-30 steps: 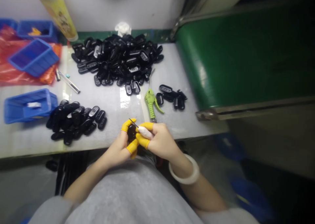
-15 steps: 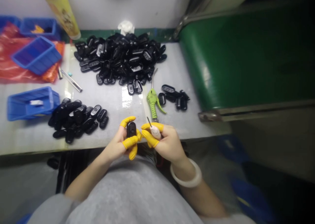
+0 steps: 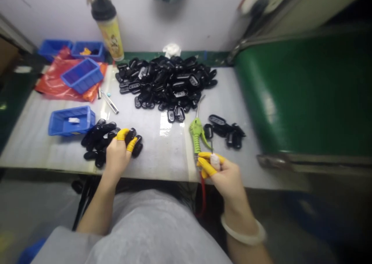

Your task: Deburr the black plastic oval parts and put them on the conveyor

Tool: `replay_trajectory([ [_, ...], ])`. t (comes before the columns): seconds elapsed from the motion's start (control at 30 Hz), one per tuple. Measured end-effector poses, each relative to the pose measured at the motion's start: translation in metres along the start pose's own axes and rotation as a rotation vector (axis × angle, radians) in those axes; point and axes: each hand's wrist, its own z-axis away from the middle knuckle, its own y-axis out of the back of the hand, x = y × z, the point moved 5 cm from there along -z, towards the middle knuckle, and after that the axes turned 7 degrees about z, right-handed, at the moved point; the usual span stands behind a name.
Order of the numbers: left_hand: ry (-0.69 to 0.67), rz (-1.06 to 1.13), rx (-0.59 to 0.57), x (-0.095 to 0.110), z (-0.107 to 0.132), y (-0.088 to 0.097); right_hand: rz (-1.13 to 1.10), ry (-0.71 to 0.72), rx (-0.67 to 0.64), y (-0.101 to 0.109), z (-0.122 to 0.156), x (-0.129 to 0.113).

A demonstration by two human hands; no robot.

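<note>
My left hand (image 3: 116,157), in yellow finger cots, reaches into the smaller pile of black key-fob shells (image 3: 100,134) at the left. Its fingers close around a black key fob shell (image 3: 131,133) at the pile's right side. Near the table's front edge, my right hand (image 3: 228,175) grips a thin dark-tipped tool with a white-wrapped handle (image 3: 215,161), tip pointing up. Just left of that hand lies a green air blow gun (image 3: 197,134), its red hose (image 3: 203,194) hanging over the edge.
A large heap of black fob shells (image 3: 162,82) fills the back of the table. Several more shells (image 3: 229,132) lie right of the blow gun. Blue bins (image 3: 71,120), a red plastic bag (image 3: 52,86), a pen-like cutter (image 3: 110,102) and a yellow tumbler (image 3: 112,35) stand left; a green conveyor belt (image 3: 290,93) borders the right.
My left hand has moved left with the black fob shell, from in front of me to the smaller pile. My right hand still grips the tool, now farther from the left. The view has shifted.
</note>
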Motion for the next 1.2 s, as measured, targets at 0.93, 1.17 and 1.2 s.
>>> replay_trajectory([
  [0.93, -0.039, -0.364, -0.734, -0.03, -0.084, -0.003, -0.093, -0.072, -0.027, 0.001, -0.002, -0.002],
  [1.17, -0.108, -0.492, -0.686, -0.023, -0.093, -0.011, 0.008, 0.037, -0.032, 0.001, -0.006, -0.004],
  [1.2, -0.131, -0.467, -0.723, -0.021, -0.092, -0.013, 0.027, 0.054, -0.008, 0.005, -0.009, -0.005],
])
